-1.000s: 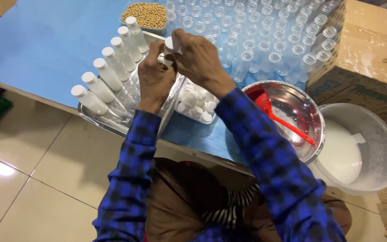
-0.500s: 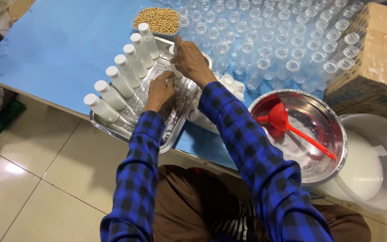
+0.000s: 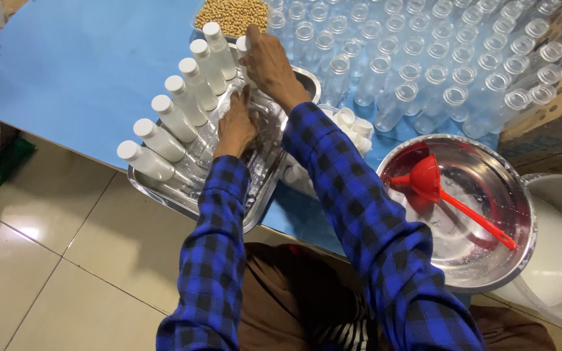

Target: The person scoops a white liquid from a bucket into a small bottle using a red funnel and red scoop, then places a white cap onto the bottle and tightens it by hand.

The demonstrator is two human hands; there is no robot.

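**Hands at the tray of capped bottles**

A blue tabletop (image 3: 79, 71) carries a steel tray (image 3: 183, 201) with a row of white capped bottles (image 3: 177, 120) lying side by side. At three o'clock from the tray sits a steel bowl (image 3: 489, 260) holding a red funnel (image 3: 427, 179). The right hand (image 3: 271, 65) has its fingers clamped on a bottle (image 3: 242, 49) at the row's twelve o'clock end. The left hand (image 3: 235, 127) rests in the tray, fingers together, touching the bottles.
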